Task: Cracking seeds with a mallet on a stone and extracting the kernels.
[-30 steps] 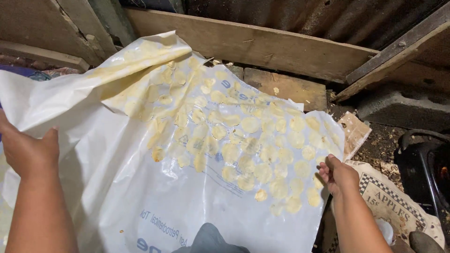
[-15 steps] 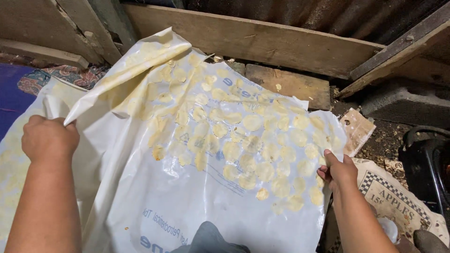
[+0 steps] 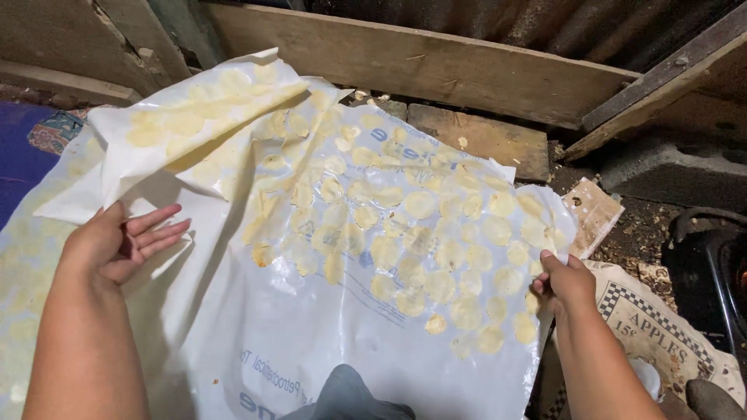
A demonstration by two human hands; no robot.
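A large white plastic sheet (image 3: 257, 342) lies spread on the ground, covered with several thin pale yellow round slices (image 3: 420, 204). Its far left corner (image 3: 194, 117) is folded over toward the middle, slices stuck to its underside. My left hand (image 3: 124, 241) hovers open, palm up, just below that folded flap, holding nothing. My right hand (image 3: 566, 281) pinches the sheet's right edge and lifts it slightly.
A wooden plank (image 3: 420, 62) runs along the back, with a smaller board (image 3: 482, 140) below it. A printed sack (image 3: 661, 327) and a piece of cardboard (image 3: 593, 210) lie at right, beside a dark object (image 3: 712, 264). Blue cloth (image 3: 23, 148) shows at left.
My left hand has let go of the sheet's left corner and opened, moving right. The folded flap now rests further over the sheet. My right hand keeps its grip on the right edge.
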